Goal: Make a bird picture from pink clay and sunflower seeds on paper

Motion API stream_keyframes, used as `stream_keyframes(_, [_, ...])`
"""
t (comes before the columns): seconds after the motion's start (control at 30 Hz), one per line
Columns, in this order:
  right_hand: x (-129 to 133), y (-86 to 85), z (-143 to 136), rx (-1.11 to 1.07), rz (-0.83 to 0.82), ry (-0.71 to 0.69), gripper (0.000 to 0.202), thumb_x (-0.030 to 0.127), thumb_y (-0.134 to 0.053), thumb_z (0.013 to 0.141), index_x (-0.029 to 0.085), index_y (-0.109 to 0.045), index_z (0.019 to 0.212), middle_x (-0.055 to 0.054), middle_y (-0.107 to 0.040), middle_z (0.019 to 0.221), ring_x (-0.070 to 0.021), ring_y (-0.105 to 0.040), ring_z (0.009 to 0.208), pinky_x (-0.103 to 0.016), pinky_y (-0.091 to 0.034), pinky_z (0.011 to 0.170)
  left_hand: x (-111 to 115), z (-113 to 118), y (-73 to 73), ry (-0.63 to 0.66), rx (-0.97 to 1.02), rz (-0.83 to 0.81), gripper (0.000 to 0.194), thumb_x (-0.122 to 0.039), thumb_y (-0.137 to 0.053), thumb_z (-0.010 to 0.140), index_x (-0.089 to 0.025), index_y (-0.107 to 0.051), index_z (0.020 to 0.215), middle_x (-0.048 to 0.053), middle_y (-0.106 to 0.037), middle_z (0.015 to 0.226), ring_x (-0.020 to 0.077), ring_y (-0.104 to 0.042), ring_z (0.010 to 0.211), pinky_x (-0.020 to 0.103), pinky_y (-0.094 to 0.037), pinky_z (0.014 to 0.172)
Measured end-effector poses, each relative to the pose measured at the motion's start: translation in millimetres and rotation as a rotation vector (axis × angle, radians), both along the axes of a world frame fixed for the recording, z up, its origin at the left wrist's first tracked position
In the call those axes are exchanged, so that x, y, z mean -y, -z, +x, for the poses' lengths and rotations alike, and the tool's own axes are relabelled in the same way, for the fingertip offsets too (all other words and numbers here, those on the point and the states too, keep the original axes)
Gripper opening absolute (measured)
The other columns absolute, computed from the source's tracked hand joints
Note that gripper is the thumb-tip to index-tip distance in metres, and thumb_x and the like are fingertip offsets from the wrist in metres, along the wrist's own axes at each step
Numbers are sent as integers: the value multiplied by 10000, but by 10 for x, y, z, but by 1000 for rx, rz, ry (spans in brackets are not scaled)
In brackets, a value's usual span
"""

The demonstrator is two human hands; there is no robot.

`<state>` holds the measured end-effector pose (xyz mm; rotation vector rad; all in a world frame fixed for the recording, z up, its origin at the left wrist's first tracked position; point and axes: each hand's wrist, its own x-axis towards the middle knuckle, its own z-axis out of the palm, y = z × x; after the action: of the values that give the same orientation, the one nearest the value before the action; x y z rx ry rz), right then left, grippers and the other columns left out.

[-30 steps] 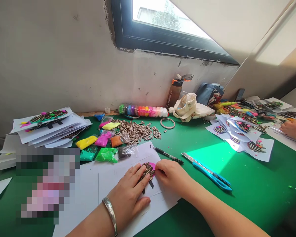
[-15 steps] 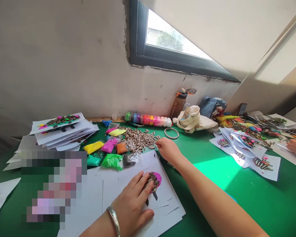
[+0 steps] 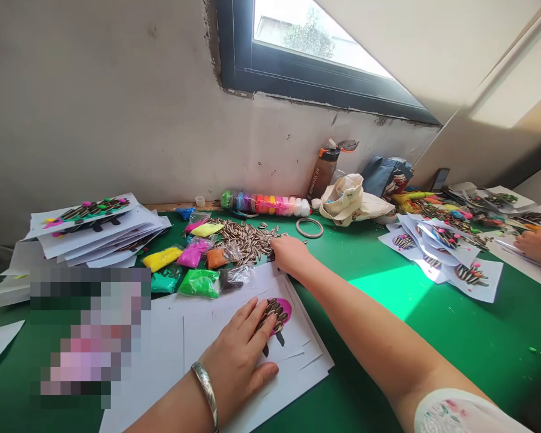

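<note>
My left hand (image 3: 241, 343), a silver bangle at its wrist, lies flat with fingers spread on a sheet of white paper (image 3: 198, 373). Its fingertips rest over a picture of striped sunflower seeds (image 3: 277, 310) stuck on magenta clay (image 3: 287, 309), with dark leg-like shapes below. My right hand (image 3: 291, 254) is stretched out to the right edge of a loose pile of sunflower seeds (image 3: 247, 237). Its fingers are curled down and closed; the tips, and whatever is in them, are hidden behind the hand. Small bags of coloured clay (image 3: 199, 282) lie left of the pile.
Stacked finished pictures (image 3: 103, 231) stand at the left, more pictures (image 3: 473, 279) at the right. By the wall are clay tubs (image 3: 270, 203), a brown bottle (image 3: 323, 171) and a cloth bag (image 3: 349, 201). A tape roll (image 3: 309, 227) lies nearby. Another person's hand (image 3: 536, 243) is at far right.
The view has shifted a little, and more of my right sleeve shows. My right hand stays at the edge of the seed pile, and my left hand remains flat on the picture.
</note>
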<state>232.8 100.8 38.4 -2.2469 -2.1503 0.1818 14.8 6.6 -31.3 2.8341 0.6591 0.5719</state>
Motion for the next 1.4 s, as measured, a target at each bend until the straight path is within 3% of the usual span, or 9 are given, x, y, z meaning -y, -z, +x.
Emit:
stream_keyframes(0.13, [167, -39, 91, -70, 88, 11, 220, 25, -511, 756, 140, -686, 823, -133, -674, 858, -232, -621, 878, -289, -439, 761, -2, -1, -29, 9, 20, 1, 651, -288, -638, 813, -215, -398, 1415, 118, -327, 1509, 366, -281, 1373, 541, -409, 1043])
stream_keyframes(0.27, [704, -39, 217, -202, 200, -5, 244, 116, -439, 852, 192, -638, 971, -46, -657, 948, -151, -592, 893, -232, -435, 785, 2, 9, -38, 4, 0, 21, 614, -302, -628, 829, -252, -419, 1404, 101, -343, 1503, 367, -276, 1376, 566, -363, 1061])
stream_keyframes(0.37, [1112, 31, 219, -665, 206, 20, 146, 189, -481, 842, 209, -623, 875, 4, -645, 827, -134, -581, 750, -234, -452, 695, 0, 10, -62, 10, -17, 41, 607, -294, -603, 846, -263, -400, 1416, 93, -345, 1503, 356, -280, 1378, 574, -323, 1077])
stream_keyframes(0.47, [1302, 119, 141, -876, 135, 65, 118, 225, -517, 829, 209, -633, 839, 15, -638, 771, -138, -574, 720, -238, -455, 665, -6, 3, -104, 29, -22, 66, 590, -256, -567, 864, -243, -384, 1425, 96, -353, 1500, 332, -291, 1379, 557, -313, 1087])
stream_keyframes(0.77, [1149, 306, -14, -812, 269, 94, 135, 191, -537, 813, 202, -671, 815, -5, -675, 780, -150, -603, 741, -245, -460, 689, -43, -4, -97, 55, -48, 100, 621, -305, -559, 876, -212, -337, 1449, 111, -386, 1479, 333, -322, 1366, 563, -310, 1083])
stream_keyframes(1.1, [1133, 345, -75, -638, 304, 64, 136, 151, -536, 826, 197, -662, 802, -13, -678, 787, -153, -603, 762, -245, -438, 705, -78, 141, -162, 65, -78, 81, 659, -503, -535, 888, -164, -371, 1428, 127, -446, 1437, 321, -356, 1350, 544, -315, 1089])
stream_keyframes(1.4, [1128, 382, -97, -512, 308, 68, 143, 130, -535, 833, 187, -662, 801, -31, -676, 800, -162, -600, 781, -257, -420, 744, -88, 146, -115, 64, -73, 21, 669, -473, -538, 893, -174, -325, 1452, 124, -444, 1439, 298, -363, 1350, 515, -311, 1101])
